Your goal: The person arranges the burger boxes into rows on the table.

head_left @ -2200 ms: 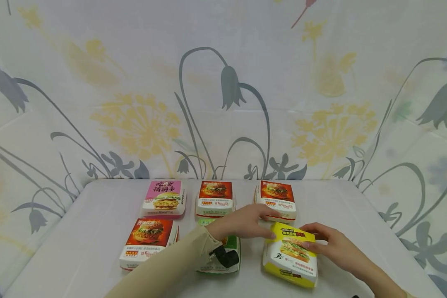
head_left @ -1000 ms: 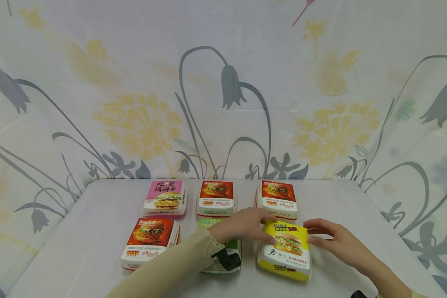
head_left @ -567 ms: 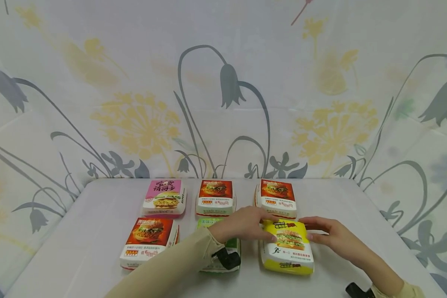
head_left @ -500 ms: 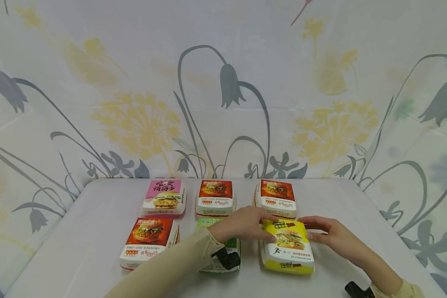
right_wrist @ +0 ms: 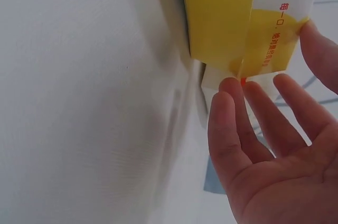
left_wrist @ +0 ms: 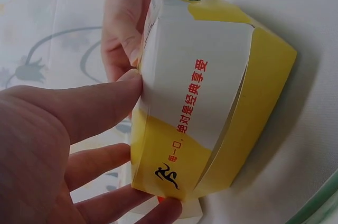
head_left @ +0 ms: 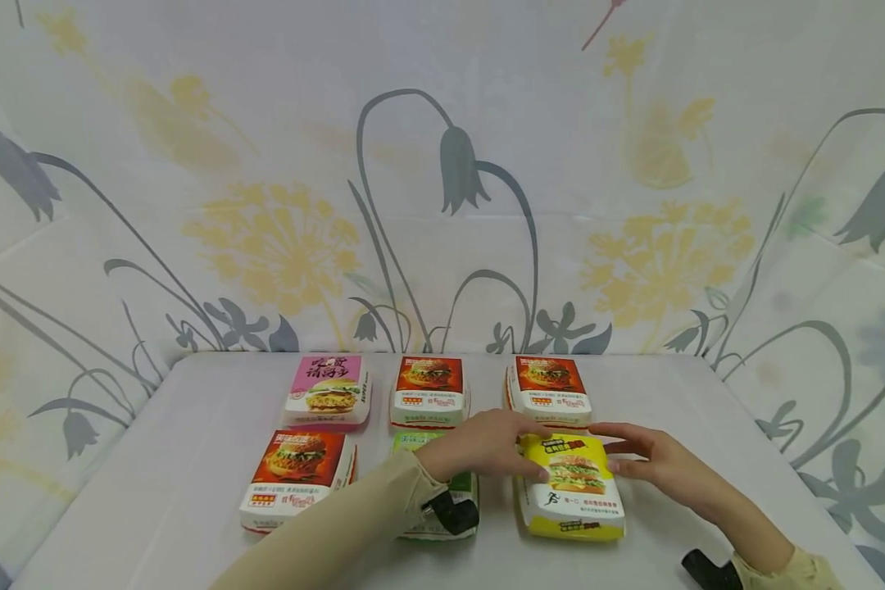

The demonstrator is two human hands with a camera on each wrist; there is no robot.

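A yellow and white burger box lies on the table at the front right, its lid closed and printed with a burger. My left hand is at its far-left corner: the thumb touches the lid's left edge, and the other fingertips reach the side. In the left wrist view those fingers look nearly straight and spread. On the box's right, my right hand has its thumb at the lid's edge and its fingers extended along the far right corner. The right wrist view shows the fingers spread beside the box, not curled round it.
Behind the yellow box sits a red and white burger box, with a matching box and a pink one to its left. In front are another red box and a green one, partly hidden under my left arm.
The yellow box has turned from slanted to nearly square with the others and shifted slightly toward the back. My right thumb has slid from the lid's top to its right edge.
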